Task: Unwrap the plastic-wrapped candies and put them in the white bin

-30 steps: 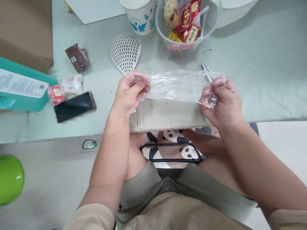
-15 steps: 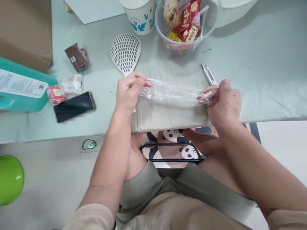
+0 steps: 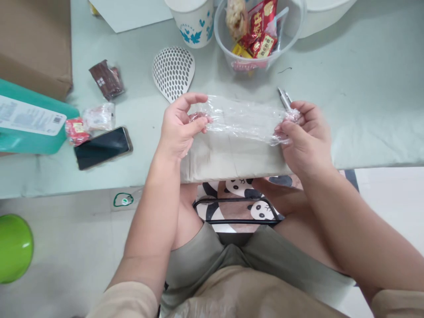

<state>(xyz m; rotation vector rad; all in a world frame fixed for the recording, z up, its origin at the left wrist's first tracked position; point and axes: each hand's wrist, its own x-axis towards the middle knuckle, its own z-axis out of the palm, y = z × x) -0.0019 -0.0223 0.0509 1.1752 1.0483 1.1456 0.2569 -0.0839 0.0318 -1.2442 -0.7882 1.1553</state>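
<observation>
- The clear plastic film (image 3: 245, 115) is stretched between the two hands, above the near edge of the table (image 3: 364, 110), with the slotted spoon (image 3: 174, 73) at its far left and the craft knife (image 3: 285, 98) just beyond its right end.
- Left hand (image 3: 181, 126): thumb and curled fingers appear pinched together on the film's left end, while the forefinger is raised apart at its far edge.
- Right hand (image 3: 306, 139): thumb and fingers are closed on the bunched right end.
- It should weigh almost nothing and be soft, with no stiffness of its own; it would likely sag or crumple if one end were let go.
- The shiny surface looks slippery and probably clings to skin, so bunched folds should grip better than a single layer.
- It looks thin enough to tear or be nicked by a sharp tip.
- The best holds seem to be the two ends, pulled evenly and gently.
</observation>
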